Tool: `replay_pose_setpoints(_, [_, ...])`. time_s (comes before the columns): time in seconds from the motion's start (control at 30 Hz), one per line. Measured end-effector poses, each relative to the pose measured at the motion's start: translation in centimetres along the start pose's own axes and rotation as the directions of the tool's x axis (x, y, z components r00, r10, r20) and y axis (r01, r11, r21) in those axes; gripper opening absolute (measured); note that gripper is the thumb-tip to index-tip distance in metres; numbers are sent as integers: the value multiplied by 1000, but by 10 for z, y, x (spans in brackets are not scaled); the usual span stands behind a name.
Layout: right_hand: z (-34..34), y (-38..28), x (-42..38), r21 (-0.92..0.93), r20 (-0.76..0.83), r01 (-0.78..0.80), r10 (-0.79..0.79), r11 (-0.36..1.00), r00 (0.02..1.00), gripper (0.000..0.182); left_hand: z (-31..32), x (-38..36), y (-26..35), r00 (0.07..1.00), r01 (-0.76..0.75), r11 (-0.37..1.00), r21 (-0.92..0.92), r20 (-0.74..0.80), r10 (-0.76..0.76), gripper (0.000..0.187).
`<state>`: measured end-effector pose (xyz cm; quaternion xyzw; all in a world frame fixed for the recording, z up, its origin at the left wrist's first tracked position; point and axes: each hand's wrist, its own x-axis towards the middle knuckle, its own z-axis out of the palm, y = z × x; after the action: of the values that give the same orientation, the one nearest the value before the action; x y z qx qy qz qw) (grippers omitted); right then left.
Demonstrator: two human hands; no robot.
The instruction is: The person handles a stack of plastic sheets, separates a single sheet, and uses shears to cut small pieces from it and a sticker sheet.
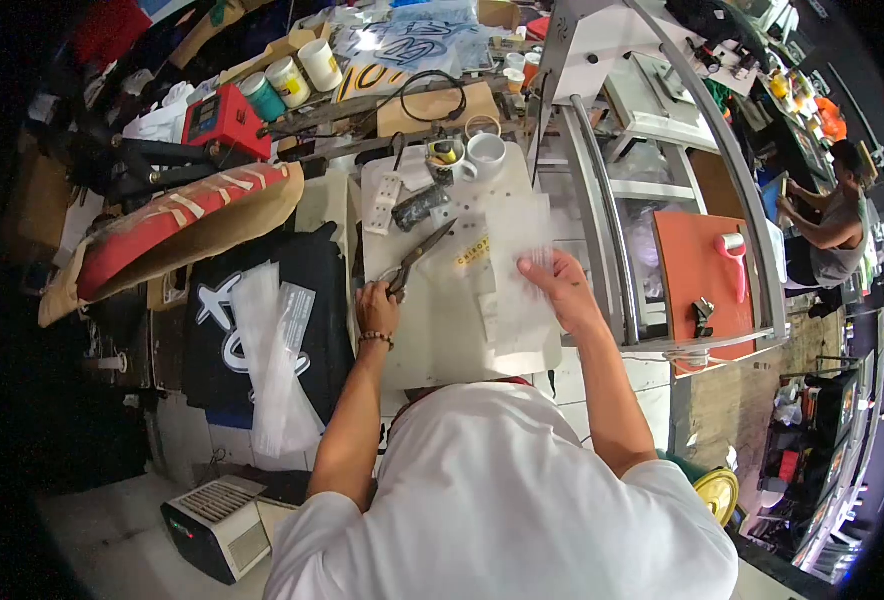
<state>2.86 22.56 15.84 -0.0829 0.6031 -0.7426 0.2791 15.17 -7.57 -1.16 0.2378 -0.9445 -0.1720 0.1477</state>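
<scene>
Dark-handled scissors [417, 252] lie on the white worktable [432, 350], blades pointing away and to the right. My left hand [377, 310], with a beaded bracelet at the wrist, has its fingers closed at the scissors' handles. My right hand [562, 288] pinches a translucent sheet [518, 225] between thumb and fingers, over the table's right side. Beside the sheet is a small strip with yellow lettering [473, 252]. A smaller pale piece [488, 315] sits partly under the sheet's lower left edge.
Behind the scissors are a power strip [385, 200], a black wrapped roll [421, 207] and a white mug [485, 155]. At left, clear strips [262, 350] cover a black printed fabric [202, 370]. A metal frame [602, 220] stands at right; another person [837, 235] works beyond it.
</scene>
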Motion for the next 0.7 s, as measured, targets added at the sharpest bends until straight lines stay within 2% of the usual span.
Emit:
replay_pose_setpoints(0.07, [0, -11, -6, 6, -8, -37, 37, 999, 999, 25, -10, 9, 10, 993, -41, 999, 28, 115, 38, 31])
replay_pose_setpoints(0.13, [-5, -18, -11, -63, 58, -128, 132, 990, 990, 25, 8, 16, -2, 989, -99, 995, -11, 105, 100, 34])
replay_pose_setpoints(0.17, [-9, -17, -11, -60, 46, -125, 127, 990, 991, 25, 18, 20, -9, 984, -148, 988, -48, 89, 152, 36])
replay_pose_setpoints(0.2, [-13, -16, -10, -135, 83, -100, 112, 986, 990, 23, 14, 26, -7, 982, -160, 986, -53, 92, 165, 36])
replay_pose_setpoints(0.23, [-16, -15, -9, -210, 120, -73, 100, 975, 988, 22, 9, 31, -6, 972, -158, 986, -49, 169, 164, 40])
replay_pose_setpoints(0.27, [-18, -13, -9, -209, 109, -69, 93, 976, 990, 22, 4, 37, -4, 956, -158, 987, -41, 244, 163, 43])
replay_pose_setpoints(0.33, [-15, -12, -7, -235, 109, 31, -5, 972, 994, 22, 2, 41, -5, 947, -175, 980, -98, 254, 194, 47])
replay_pose_setpoints(0.4, [-15, -18, -6, -244, 99, -8, 33, 970, 995, 22, -7, 40, -4, 898, 44, 958, -285, 432, 87, 52])
replay_pose_setpoints(0.43, [-14, -19, -7, -255, 96, -56, 83, 965, 992, 23, -17, 35, -2, 895, 34, 959, -283, 435, 97, 52])
replay_pose_setpoints(0.5, [-16, -17, -3, -293, 109, -49, 84, 955, 991, 22, -36, 23, 0, 841, 213, 904, -371, 540, 24, 54])
replay_pose_setpoints(0.53, [-16, -17, -2, -338, 132, -43, 93, 940, 987, 22, -41, 12, -1, 838, 204, 907, -369, 545, 33, 54])
replay_pose_setpoints(0.57, [-14, -19, -1, -332, 125, -46, 92, 942, 988, 22, -46, -4, -3, 810, 391, 697, -601, 584, 50, 55])
replay_pose_setpoints(0.6, [-7, -25, -3, -295, 172, -2, 56, 955, 983, 24, -52, -14, -1, 784, 545, 393, -741, 616, 76, 55])
replay_pose_setpoints(0.63, [-2, -28, -2, -257, 221, 39, 20, 966, 975, 25, -66, -20, 7, 780, 549, 397, -735, 621, 71, 55])
replay_pose_setpoints(0.7, [4, -26, 2, -257, 234, 28, 34, 966, 972, 27, -109, -35, 34, 740, 650, 261, -714, 673, -1, 60])
